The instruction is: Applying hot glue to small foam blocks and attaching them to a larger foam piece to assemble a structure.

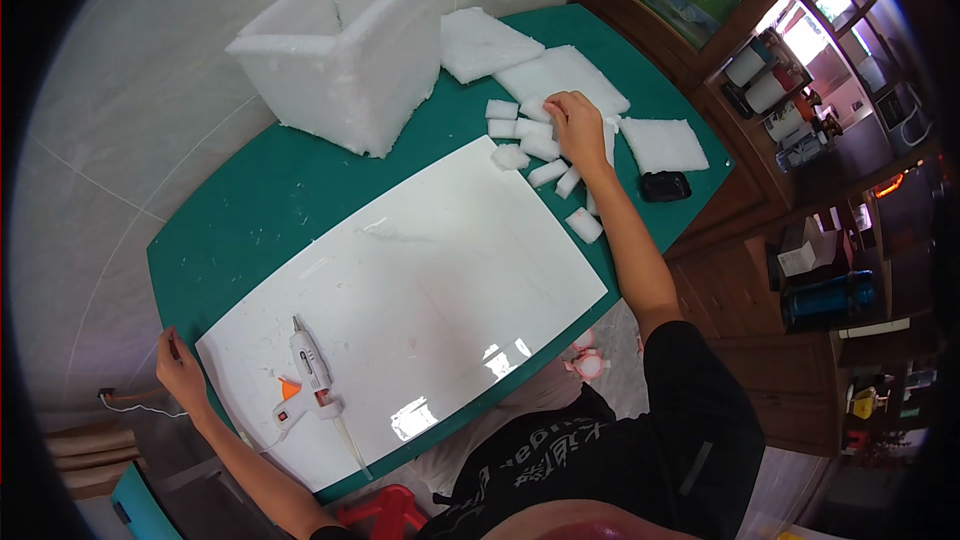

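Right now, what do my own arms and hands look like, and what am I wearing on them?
Both hands are bare: no gloves, rings or watch show on the left hand or the right hand. The forearms are uncovered too. A short black sleeve covers the right upper arm, part of a black shirt with pale lettering across the front. No sleeve shows on the left arm.

Glossy white board [420, 280]; rough foam box [345, 60].

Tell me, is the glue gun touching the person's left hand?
Apart. The head view shows the glue gun lying on the white board, while the left hand grips the table's edge, with bare board and green table between them.
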Demonstrator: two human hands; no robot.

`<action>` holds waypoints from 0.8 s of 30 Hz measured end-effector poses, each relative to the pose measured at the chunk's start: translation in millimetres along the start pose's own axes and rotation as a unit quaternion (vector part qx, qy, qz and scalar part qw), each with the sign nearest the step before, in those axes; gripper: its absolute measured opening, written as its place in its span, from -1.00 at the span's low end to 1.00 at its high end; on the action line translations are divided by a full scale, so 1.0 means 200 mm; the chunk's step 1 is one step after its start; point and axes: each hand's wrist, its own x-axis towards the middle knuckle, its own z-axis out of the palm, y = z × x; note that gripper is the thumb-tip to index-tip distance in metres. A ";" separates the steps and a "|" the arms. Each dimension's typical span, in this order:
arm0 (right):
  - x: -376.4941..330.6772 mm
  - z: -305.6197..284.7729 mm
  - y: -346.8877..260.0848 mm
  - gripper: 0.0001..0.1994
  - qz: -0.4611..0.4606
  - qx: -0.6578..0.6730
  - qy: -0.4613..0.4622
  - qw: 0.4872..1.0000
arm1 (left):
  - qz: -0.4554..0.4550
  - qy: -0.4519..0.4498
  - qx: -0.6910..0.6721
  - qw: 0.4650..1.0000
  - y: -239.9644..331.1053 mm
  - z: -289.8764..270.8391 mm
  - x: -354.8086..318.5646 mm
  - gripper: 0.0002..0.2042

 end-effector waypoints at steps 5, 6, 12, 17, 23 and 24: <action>0.00 0.00 0.01 -0.89 -0.003 0.007 -0.037 0.999 | 0.032 0.024 -0.009 0.999 -0.03 0.00 0.00 -0.81; -0.01 0.00 0.01 -0.89 -0.003 0.007 -0.037 0.999 | 0.034 0.023 -0.005 0.999 -0.03 -0.01 0.00 -0.81; 0.00 -0.01 0.02 -0.89 0.007 0.041 -0.060 0.997 | 0.028 0.017 -0.006 0.999 -0.04 -0.02 0.00 -0.81; 0.00 -0.01 0.02 -0.91 0.017 -0.010 -0.066 0.998 | 0.034 -0.009 0.003 0.999 -0.03 -0.02 -0.01 -0.81; -0.01 0.00 0.03 -0.95 -0.002 -0.039 -0.051 0.998 | 0.037 -0.018 0.017 0.999 -0.02 -0.02 -0.01 -0.82; -0.01 0.00 0.02 -0.95 -0.003 -0.039 -0.051 0.998 | 0.032 -0.024 0.021 0.999 -0.01 -0.02 -0.01 -0.82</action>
